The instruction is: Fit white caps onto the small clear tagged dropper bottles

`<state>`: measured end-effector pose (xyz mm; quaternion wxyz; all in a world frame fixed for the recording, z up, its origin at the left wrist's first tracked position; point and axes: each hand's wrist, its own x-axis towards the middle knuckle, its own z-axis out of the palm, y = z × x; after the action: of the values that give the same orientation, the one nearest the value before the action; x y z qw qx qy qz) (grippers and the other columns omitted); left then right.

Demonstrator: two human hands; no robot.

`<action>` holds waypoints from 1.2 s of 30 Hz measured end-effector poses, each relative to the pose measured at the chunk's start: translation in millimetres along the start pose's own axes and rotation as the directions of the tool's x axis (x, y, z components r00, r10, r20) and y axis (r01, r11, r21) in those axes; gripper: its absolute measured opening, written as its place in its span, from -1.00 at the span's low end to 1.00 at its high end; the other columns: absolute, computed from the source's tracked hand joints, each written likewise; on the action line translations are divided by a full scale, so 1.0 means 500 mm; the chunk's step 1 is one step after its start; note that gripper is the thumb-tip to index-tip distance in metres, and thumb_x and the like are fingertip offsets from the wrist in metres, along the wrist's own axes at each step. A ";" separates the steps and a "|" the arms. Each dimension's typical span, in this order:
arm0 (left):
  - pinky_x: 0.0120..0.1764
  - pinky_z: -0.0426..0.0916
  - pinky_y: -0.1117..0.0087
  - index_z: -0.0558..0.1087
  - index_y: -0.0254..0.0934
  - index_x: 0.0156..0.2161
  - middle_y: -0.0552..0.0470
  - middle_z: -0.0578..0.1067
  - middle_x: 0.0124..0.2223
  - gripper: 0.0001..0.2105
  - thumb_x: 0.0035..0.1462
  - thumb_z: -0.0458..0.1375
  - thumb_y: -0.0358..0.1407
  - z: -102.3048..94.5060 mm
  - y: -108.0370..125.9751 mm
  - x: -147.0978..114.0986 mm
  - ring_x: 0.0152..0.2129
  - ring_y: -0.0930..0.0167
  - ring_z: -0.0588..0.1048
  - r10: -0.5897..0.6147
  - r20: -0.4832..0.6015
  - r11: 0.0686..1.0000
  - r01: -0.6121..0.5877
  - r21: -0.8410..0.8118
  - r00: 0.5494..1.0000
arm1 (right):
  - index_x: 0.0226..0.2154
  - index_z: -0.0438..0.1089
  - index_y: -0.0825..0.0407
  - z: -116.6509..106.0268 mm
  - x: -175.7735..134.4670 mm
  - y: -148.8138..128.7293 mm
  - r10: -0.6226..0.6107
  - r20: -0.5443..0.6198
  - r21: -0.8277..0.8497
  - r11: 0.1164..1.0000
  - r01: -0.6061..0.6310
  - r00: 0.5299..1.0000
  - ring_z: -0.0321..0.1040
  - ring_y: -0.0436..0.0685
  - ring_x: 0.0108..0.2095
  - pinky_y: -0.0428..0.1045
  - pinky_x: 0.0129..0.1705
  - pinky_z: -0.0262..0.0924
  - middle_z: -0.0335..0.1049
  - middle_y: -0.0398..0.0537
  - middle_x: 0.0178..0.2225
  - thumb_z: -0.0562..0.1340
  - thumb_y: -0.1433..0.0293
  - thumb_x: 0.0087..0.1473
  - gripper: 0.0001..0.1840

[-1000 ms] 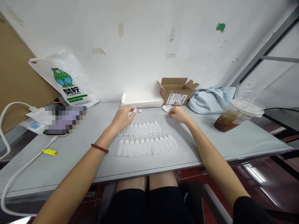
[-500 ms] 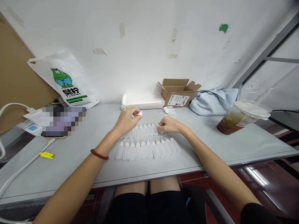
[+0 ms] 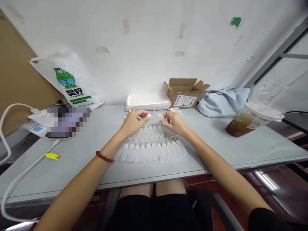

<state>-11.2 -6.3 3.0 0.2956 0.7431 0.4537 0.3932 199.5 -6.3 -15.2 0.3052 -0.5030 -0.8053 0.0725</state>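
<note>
My left hand (image 3: 136,121) pinches a small white piece (image 3: 149,116) between thumb and fingertips; its exact kind is too small to tell. Facing it, my right hand (image 3: 175,122) is closed on a translucent plastic tag (image 3: 160,116), whose thin white cord (image 3: 156,110) loops upward. The two hands are a short gap apart above the table. Below them lies a back row of translucent tags (image 3: 150,132) with corded tops, partly covered by my left hand. Nearer the table edge is a longer front row of the same tags (image 3: 149,152).
Behind my hands are a stack of white sheets or envelopes (image 3: 148,103), an open cardboard box (image 3: 185,96) and loose tags (image 3: 176,110). A blue cloth bag (image 3: 221,102) and a drink cup (image 3: 251,120) stand right. At left are a phone (image 3: 72,123), a cable (image 3: 22,175) and a plastic bag (image 3: 68,80).
My right hand has risen from the back row's right end, bringing up a tag with its cord. My left hand has shifted slightly right with the white piece. The view has tilted slightly.
</note>
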 end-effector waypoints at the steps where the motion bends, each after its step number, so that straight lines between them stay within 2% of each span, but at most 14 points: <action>1: -0.23 0.37 0.33 0.53 -0.29 -0.26 -0.04 0.57 -0.20 -0.77 0.06 0.17 -0.18 0.000 0.005 -0.002 -0.29 0.34 0.49 0.001 0.008 0.999 0.000 -0.039 1.000 | -0.49 0.17 0.03 0.002 -0.002 -0.006 -0.025 -0.028 0.021 0.999 0.026 0.999 0.14 0.00 -0.51 -0.09 -0.41 0.00 0.22 -0.15 -0.55 0.15 0.26 0.01 -0.79; 3: -0.26 0.37 0.36 0.54 -0.29 -0.27 -0.03 0.57 -0.22 -0.76 0.04 0.19 -0.17 -0.001 0.014 -0.004 -0.30 0.35 0.48 -0.006 0.023 0.994 0.009 -0.112 1.000 | -0.46 0.17 0.03 0.006 -0.006 -0.014 -0.061 -0.088 0.059 0.996 0.067 0.994 0.14 -0.01 -0.52 -0.09 -0.42 0.03 0.20 -0.16 -0.55 0.17 0.26 0.01 -0.79; 6: -0.36 0.36 0.39 0.54 -0.30 -0.34 -0.02 0.55 -0.33 -0.77 0.00 0.21 -0.15 -0.005 0.021 -0.005 -0.37 0.38 0.47 -0.078 0.027 0.974 0.082 -0.210 0.997 | -0.46 0.16 0.02 0.012 -0.009 -0.019 -0.076 -0.160 0.089 0.992 0.091 0.984 0.13 -0.02 -0.54 -0.09 -0.43 0.06 0.19 -0.18 -0.56 0.19 0.25 0.02 -0.79; 11: -0.41 0.35 0.40 0.52 -0.32 -0.38 -0.02 0.51 -0.39 -0.76 -0.03 0.23 -0.15 -0.012 0.019 0.001 -0.40 0.39 0.45 -0.147 0.012 0.943 0.144 -0.302 0.989 | -0.45 0.20 0.01 0.020 -0.014 -0.021 -0.087 -0.188 0.118 0.987 0.111 0.978 0.19 -0.01 -0.54 -0.07 -0.43 0.10 0.25 -0.16 -0.54 0.22 0.25 0.02 -0.79; 15: -0.40 0.35 0.41 0.54 -0.31 -0.31 -0.03 0.53 -0.33 -0.75 -0.03 0.24 -0.15 -0.016 0.007 0.006 -0.40 0.40 0.44 -0.148 0.051 0.955 0.156 -0.251 0.988 | -0.41 0.28 0.04 0.015 -0.017 -0.033 -0.102 -0.124 0.258 0.957 0.131 0.987 0.26 -0.02 -0.51 -0.09 -0.46 0.15 0.34 -0.11 -0.46 0.21 0.28 0.02 -0.84; 22: -0.33 0.39 0.38 0.54 -0.24 -0.20 -0.03 0.53 -0.14 -0.72 0.01 0.23 -0.13 -0.023 -0.016 0.009 -0.32 0.40 0.47 -0.013 0.200 0.964 0.066 -0.259 0.980 | -0.40 0.40 0.06 0.002 -0.017 -0.051 -0.002 0.048 0.439 0.898 -0.019 0.999 0.26 0.00 -0.40 -0.13 -0.46 0.16 0.39 -0.08 -0.38 0.18 0.37 -0.02 -0.88; 30: -0.36 0.42 0.37 0.54 -0.24 -0.22 -0.04 0.54 -0.18 -0.72 0.02 0.22 -0.11 -0.023 -0.001 0.003 -0.35 0.38 0.48 -0.019 0.228 0.975 0.068 -0.209 0.974 | -0.35 0.47 0.08 -0.004 -0.014 -0.047 0.035 0.104 0.544 0.834 -0.086 0.994 0.30 0.01 -0.34 -0.10 -0.37 0.15 0.43 -0.07 -0.33 0.15 0.33 0.08 -0.78; 34: -0.37 0.41 0.39 0.54 -0.29 -0.29 -0.07 0.53 -0.14 -0.72 0.01 0.22 -0.11 -0.015 0.002 0.002 -0.34 0.39 0.47 -0.012 0.174 0.976 0.049 -0.210 0.985 | -0.30 0.47 0.09 -0.009 -0.015 -0.048 0.040 0.121 0.603 0.791 -0.105 0.992 0.22 -0.05 -0.48 -0.12 -0.46 0.09 0.40 -0.09 -0.43 0.13 0.24 0.13 -0.70; 36: -0.38 0.39 0.39 0.53 -0.31 -0.32 -0.07 0.54 -0.20 -0.73 0.00 0.22 -0.11 -0.011 0.003 0.002 -0.37 0.40 0.46 -0.016 0.153 0.978 0.047 -0.203 0.988 | -0.19 0.43 0.09 -0.007 -0.015 -0.046 0.047 0.103 0.635 0.766 -0.102 0.994 0.17 -0.07 -0.54 -0.12 -0.49 0.07 0.38 -0.12 -0.48 0.12 0.22 0.14 -0.67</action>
<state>-14.8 -5.7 7.3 0.4105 0.7289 0.3986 0.3759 186.2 -24.4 -5.7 0.4219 -0.3974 -0.7238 0.3745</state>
